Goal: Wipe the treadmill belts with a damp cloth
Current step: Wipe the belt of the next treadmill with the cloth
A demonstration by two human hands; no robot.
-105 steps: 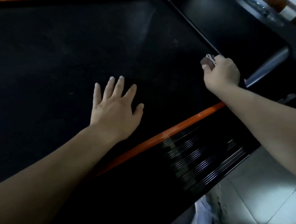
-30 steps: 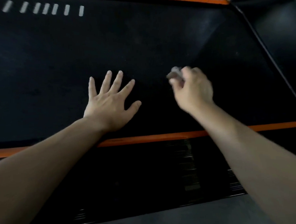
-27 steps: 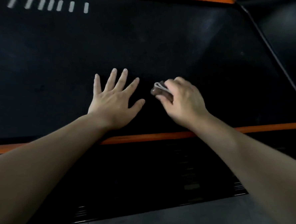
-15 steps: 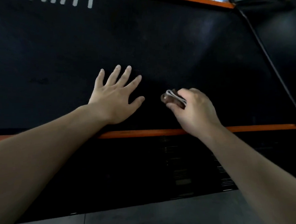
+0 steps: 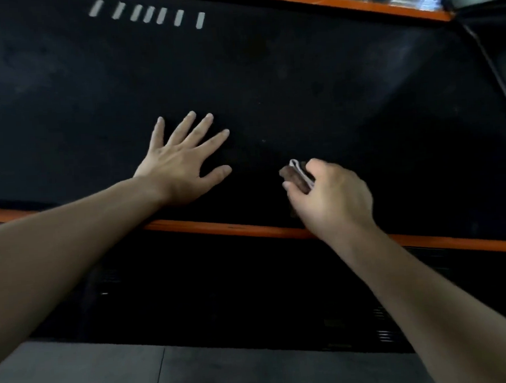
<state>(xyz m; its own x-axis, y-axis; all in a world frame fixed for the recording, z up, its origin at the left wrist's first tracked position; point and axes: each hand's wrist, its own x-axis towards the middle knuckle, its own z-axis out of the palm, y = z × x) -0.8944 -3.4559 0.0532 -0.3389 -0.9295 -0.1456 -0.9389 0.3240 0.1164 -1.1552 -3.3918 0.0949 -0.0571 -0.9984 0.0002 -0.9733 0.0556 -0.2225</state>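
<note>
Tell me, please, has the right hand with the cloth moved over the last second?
Yes. The right hand, gripping the cloth, has drawn back across the treadmill belt towards the near orange strip.

The treadmill belt (image 5: pixel 298 85) is matt black with faint greyish smudges. A row of short white dashes (image 5: pixel 149 13) crosses the belt's far side. Two orange strips (image 5: pixel 233 228) border the belt, near and far. The cloth (image 5: pixel 298 175) is brown, white-edged. The floor (image 5: pixel 109 377) is grey.

Belt (image 5: pixel 298 85) (black) bears flat left hand (image 5: pixel 182 163).
</note>
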